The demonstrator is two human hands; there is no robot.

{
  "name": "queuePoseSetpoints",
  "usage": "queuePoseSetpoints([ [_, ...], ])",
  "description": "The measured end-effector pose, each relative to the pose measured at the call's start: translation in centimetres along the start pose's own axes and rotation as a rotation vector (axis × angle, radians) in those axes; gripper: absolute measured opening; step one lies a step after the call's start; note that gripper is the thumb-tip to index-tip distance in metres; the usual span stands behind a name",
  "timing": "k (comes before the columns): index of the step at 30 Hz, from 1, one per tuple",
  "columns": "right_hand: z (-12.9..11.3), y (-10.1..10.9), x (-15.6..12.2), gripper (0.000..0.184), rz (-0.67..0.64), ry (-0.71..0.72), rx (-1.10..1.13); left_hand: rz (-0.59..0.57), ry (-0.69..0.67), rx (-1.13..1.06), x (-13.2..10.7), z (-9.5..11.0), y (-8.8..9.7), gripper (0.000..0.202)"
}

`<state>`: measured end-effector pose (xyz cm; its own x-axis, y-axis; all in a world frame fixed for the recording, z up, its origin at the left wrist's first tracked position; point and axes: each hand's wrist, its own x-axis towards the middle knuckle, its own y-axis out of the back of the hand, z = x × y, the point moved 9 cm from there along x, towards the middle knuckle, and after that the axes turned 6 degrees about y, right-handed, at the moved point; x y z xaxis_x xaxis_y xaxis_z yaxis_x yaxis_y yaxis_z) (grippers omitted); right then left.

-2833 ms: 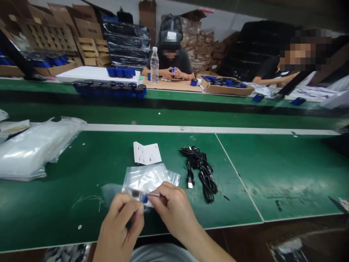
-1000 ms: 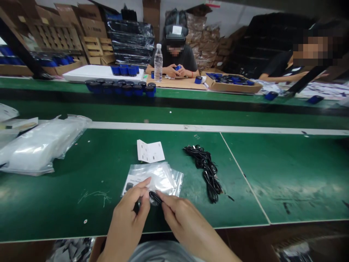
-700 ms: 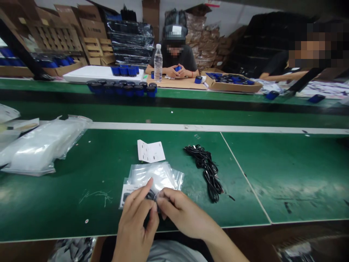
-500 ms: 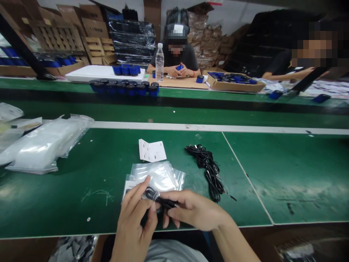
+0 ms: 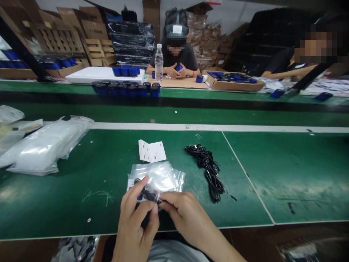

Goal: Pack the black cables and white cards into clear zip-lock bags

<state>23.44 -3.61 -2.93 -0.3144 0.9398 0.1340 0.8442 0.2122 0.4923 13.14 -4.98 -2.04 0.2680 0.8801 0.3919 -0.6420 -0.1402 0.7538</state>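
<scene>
Close to the table's front edge, my two hands meet around a coiled black cable (image 5: 149, 193), with shiny clear plastic (image 5: 157, 196) at its near end. My left hand (image 5: 137, 214) pinches that plastic between thumb and finger, its other fingers stretched along the cable's left side. From the right, the thumb and fingers of my right hand (image 5: 178, 209) are closed on the cable's near end. A printed white card (image 5: 131, 183) shows partly beyond my left fingers. Beneath and past the hands lies a stack of clear zip bags (image 5: 159, 176).
A folded white leaflet (image 5: 152, 151) lies beyond the bags. Several bundled black cables (image 5: 205, 165) are to the right. A thick pile of plastic bags (image 5: 46, 145) lies left. Across the bench are blue-and-black containers (image 5: 131, 89), a water bottle (image 5: 159, 62) and two people.
My right hand has drawn in toward my left, its fingers now closer together at the plastic. The cable has shifted forward and left, under my left fingers.
</scene>
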Motion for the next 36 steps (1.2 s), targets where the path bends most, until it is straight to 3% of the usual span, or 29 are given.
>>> queuePoseSetpoints([
  [4, 2.2, 1.0, -0.4, 0.013, 0.3, -0.176, -0.107, 0.022, -0.024, -0.005, 0.0, 0.8, 0.2, 0.015],
  [6, 3.0, 1.5, -0.8, 0.022, 0.428, -0.238, -0.077, 0.037, -0.014, -0.019, 0.0, 1.0, 0.3, 0.015],
  [8, 3.5, 0.6, -0.2, 0.028, 0.365, -0.227, 0.083, 0.035, 0.009, -0.029, -0.1, 0.9, 0.4, 0.015],
  [10, 3.6, -0.9, 0.5, 0.009, 0.194, -0.193, 0.259, -0.022, 0.011, -0.016, 0.0, 0.7, 0.2, 0.014],
  [11, 3.5, -1.4, 0.6, 0.009, 0.127, -0.181, 0.305, -0.064, 0.012, 0.001, 0.1, 0.5, 0.1, 0.013],
  [13, 3.6, -1.4, 0.6, 0.02, 0.079, -0.197, 0.328, -0.137, -0.008, 0.038, 0.6, 0.0, 0.3, 0.006],
  [17, 3.0, -0.9, 0.4, 0.02, 0.009, -0.223, 0.378, -0.232, 0.065, 0.085, 2.3, -1.7, 1.3, 0.054],
  [19, 2.2, -0.3, 0.6, 0.014, 0.008, -0.186, 0.423, -0.386, 0.174, 0.003, 2.8, -2.6, 0.5, 0.036],
  [21, 1.8, 0.4, 0.6, 0.012, 0.057, -0.17, 0.548, -0.468, 0.275, -0.117, 3.0, -2.9, -0.2, 0.017],
  [24, 2.0, 0.7, 0.3, 0.018, 0.111, -0.196, 0.675, -0.385, 0.402, -0.249, 3.1, -3.4, -0.2, 0.021],
  [27, 2.5, 0.9, -0.2, 0.009, 0.144, -0.223, 0.529, -0.33, 0.526, -0.413, 2.4, -3.9, -0.7, 0.024],
  [30, 2.5, 1.7, -0.3, 0.013, 0.22, -0.202, 0.381, -0.281, 0.639, -0.605, 1.8, -4.4, -1.0, 0.025],
  [36, 0.7, 3.2, 0.1, 0.016, 0.268, -0.058, 0.24, -0.114, 0.63, -0.642, 2.1, -5.2, 0.5, 0.025],
])
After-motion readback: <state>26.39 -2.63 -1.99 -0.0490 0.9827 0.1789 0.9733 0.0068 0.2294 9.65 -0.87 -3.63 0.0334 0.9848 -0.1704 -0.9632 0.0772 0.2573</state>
